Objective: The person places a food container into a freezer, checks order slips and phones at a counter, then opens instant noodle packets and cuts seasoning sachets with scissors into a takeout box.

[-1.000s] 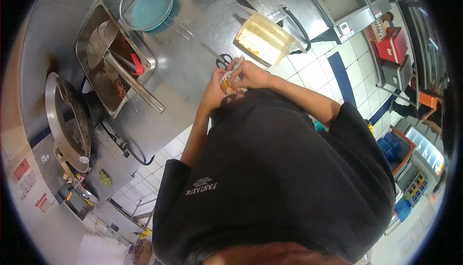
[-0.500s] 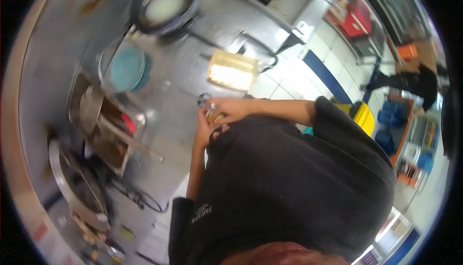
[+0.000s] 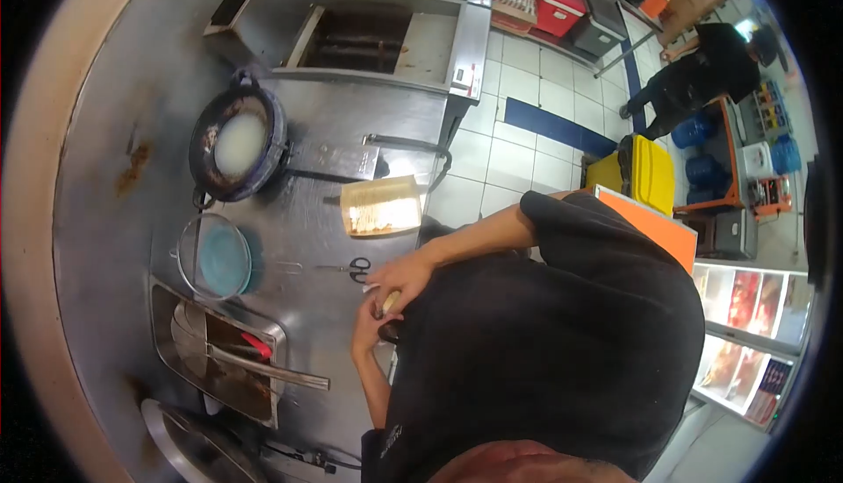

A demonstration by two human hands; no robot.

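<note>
Steady fingertips and light, even pressure suit the small yellow item (image 3: 392, 300) just beside the scissors (image 3: 349, 269); left hand (image 3: 363, 332) and right hand (image 3: 411, 274) both close on it, fingers partly hidden. Counted: one item, one scissors, one tub (image 3: 381, 209) near them.

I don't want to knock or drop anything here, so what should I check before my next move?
1. Small pale item held at both the left hand and right hand: ok.
2. Scissors pointing away from the hands: ok, though the handles lie close by.
3. Yellowish container well inside the counter edge: not ok, it sits near it.
4. Long tool handle inside the metal tray: not ok, it juts out.
5. Heat off under the wok: cannot tell.
</note>
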